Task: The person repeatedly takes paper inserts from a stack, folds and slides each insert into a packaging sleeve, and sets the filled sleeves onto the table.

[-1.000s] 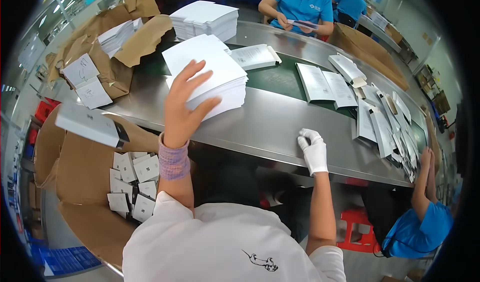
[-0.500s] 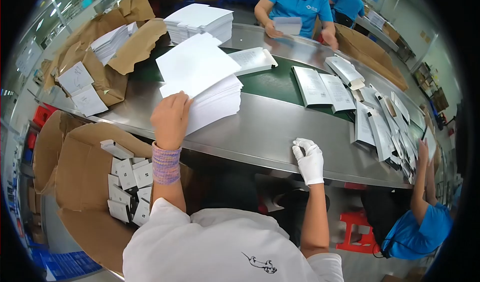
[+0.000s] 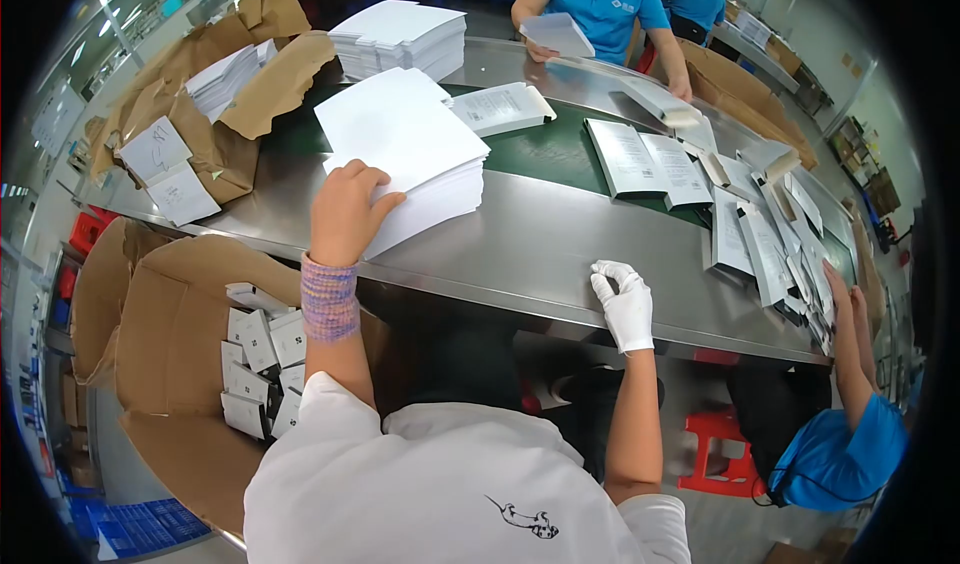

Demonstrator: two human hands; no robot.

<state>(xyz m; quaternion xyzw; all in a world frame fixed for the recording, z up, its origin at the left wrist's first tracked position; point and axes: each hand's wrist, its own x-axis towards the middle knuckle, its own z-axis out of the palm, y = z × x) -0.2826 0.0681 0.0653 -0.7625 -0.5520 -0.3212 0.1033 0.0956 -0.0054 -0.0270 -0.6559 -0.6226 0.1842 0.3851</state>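
Observation:
A tall stack of white sheets (image 3: 410, 144) stands on the steel table (image 3: 500, 254), partly over the green belt. My bare left hand (image 3: 348, 206) is at the stack's near left edge, fingertips touching it, thumb apart from the fingers; nothing is visibly held. My right hand (image 3: 624, 305), in a white glove, rests at the table's front edge with curled fingers and thumb apart, nothing seen in it. An open cardboard carton (image 3: 170, 334) below on the left holds several small white boxes (image 3: 257, 342).
Another white stack (image 3: 400, 39) and a torn brown paper pack (image 3: 230, 154) are behind. Printed boxes (image 3: 630, 159) lie on the belt, with a loose pile (image 3: 770, 244) at right. Co-workers in blue are across the table and at the right.
The falling small box has landed in the carton. My left hand has come down from above onto the stack's near edge. A co-worker's hand across the table has reached to a box.

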